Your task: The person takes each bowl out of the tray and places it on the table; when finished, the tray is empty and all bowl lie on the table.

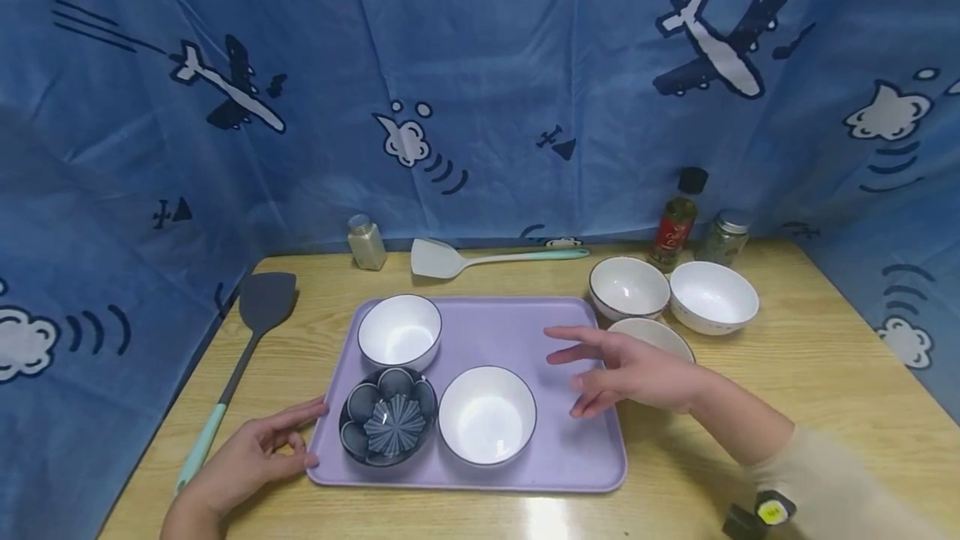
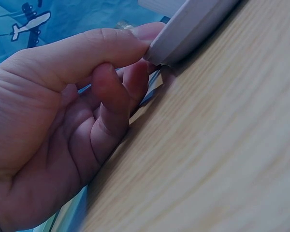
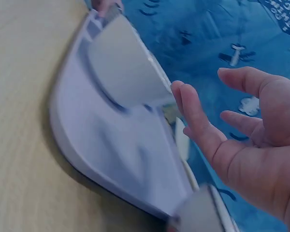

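My left hand [image 1: 251,461] holds the left rim of a lilac tray [image 1: 510,323], its thumb against the edge in the left wrist view and some other fingers curled. On the tray stand a white bowl [image 1: 400,332] at the back left, a dark patterned bowl [image 1: 390,423] in front of it, and another white bowl [image 1: 487,419] near the front middle. Over the tray's right side hovers my right hand [image 1: 637,369], fingers spread and holding nothing. Behind it, a third white bowl [image 1: 652,333] is partly hidden by that hand.
Two more bowls [image 1: 630,286] [image 1: 712,298] stand at the back right. Behind are a sauce bottle [image 1: 675,227], a lidded jar [image 1: 726,238], a small shaker [image 1: 366,242] and a white spatula [image 1: 442,259]. A dark spatula [image 1: 266,302] lies left of the tray.
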Demonstrator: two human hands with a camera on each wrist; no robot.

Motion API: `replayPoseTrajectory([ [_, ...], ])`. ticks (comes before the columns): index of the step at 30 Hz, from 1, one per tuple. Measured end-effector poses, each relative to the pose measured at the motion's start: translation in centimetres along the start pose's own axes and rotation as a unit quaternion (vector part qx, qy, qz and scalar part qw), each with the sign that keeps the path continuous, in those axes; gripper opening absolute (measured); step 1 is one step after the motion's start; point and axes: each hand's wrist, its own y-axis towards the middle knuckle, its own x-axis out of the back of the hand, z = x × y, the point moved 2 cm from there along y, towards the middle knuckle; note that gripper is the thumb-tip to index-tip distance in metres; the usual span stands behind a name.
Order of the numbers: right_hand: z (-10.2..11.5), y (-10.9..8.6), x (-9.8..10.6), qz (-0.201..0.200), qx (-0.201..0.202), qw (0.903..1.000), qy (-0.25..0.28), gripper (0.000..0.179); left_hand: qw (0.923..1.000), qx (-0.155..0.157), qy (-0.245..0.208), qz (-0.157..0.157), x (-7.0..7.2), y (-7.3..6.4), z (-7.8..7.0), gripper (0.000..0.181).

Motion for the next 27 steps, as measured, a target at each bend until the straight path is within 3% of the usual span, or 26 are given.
replayPoseTrajectory([
  [11,-1.1,2.6,-2.8,0.007,-0.026,0.9994,0.023,0.072,0.9998,0.012,0.017,-0.006,0.0,0.0,0.0,0.069],
  [18,-1.6,3.3,-4.3,0.004,-0.039,0.9988,0.03,0.072,0.9998,0.014,0.015,-0.005,0.0,0.1,0.0,0.068],
  [27,-2.4,4.1,-5.2,0.001,-0.04,0.9978,0.053,0.068,0.9983,0.042,0.035,-0.018,0.2,-0.1,-0.3,0.065],
])
